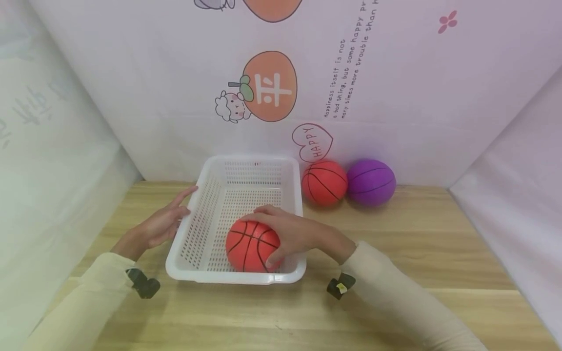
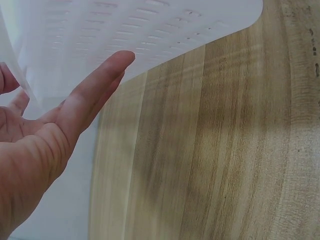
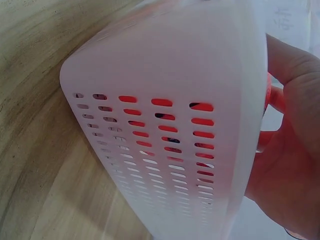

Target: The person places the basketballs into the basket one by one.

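Observation:
A white perforated plastic basket (image 1: 199,224) sits on the wooden table. Inside its near right part is a red toy basketball (image 1: 248,246) with black lines, and my right hand (image 1: 291,234) reaches over the right rim and grips it, fingers over the top and thumb on the near side. Through the slots of the basket wall (image 3: 200,65), the right wrist view shows red from the ball. On the other side, my left hand (image 1: 162,224) touches the basket's left rim with its fingers extended. The left wrist view shows straight fingers (image 2: 95,90) along the outer wall.
Behind the basket's right side, a second red ball (image 1: 324,183) and a purple ball (image 1: 371,182) rest side by side against the back wall. White printed cloth (image 1: 386,73) covers the walls around the wooden table (image 1: 395,253).

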A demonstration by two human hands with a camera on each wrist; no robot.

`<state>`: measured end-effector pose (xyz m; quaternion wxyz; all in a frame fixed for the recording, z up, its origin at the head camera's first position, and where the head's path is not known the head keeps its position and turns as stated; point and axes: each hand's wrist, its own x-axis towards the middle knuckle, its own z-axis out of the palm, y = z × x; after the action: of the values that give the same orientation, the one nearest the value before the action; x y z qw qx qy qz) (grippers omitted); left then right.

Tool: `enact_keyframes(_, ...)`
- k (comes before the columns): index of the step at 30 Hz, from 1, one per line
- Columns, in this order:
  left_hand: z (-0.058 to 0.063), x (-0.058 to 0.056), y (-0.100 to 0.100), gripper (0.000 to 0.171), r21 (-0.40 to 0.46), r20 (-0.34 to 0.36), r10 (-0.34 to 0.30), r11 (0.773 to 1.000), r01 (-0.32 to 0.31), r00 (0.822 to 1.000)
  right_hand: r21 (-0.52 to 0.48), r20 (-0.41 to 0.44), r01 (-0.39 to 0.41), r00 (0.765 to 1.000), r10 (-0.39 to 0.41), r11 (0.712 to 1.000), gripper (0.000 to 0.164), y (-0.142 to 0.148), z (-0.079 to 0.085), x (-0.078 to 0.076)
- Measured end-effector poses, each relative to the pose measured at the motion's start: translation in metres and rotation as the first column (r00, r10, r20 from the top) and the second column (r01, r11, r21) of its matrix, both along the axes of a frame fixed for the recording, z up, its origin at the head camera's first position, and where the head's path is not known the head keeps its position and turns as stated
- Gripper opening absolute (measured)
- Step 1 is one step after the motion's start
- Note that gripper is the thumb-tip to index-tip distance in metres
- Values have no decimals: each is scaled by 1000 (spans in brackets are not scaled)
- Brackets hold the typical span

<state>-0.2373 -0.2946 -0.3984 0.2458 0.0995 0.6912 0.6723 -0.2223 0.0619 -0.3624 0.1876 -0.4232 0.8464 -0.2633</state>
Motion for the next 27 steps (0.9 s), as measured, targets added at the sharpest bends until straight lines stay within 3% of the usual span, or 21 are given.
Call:
enact_keyframes(11, -1, 2, 1, 69, -5, 2, -3, 1000, 3, 1000, 5, -7, -7, 1000, 7, 1000, 102, 3, -4, -1)
enact_keyframes(20, 0, 2, 1, 69, -7, -7, 9, 1000, -9, 1000, -14, -2, -7, 1000, 7, 1000, 91, 13, 9, -1)
enact_keyframes(27, 1, 2, 1, 69, 0, -11, 8, 1000, -8, 1000, -24, -3, -6, 1000, 6, 1000, 91, 14, 10, 1)
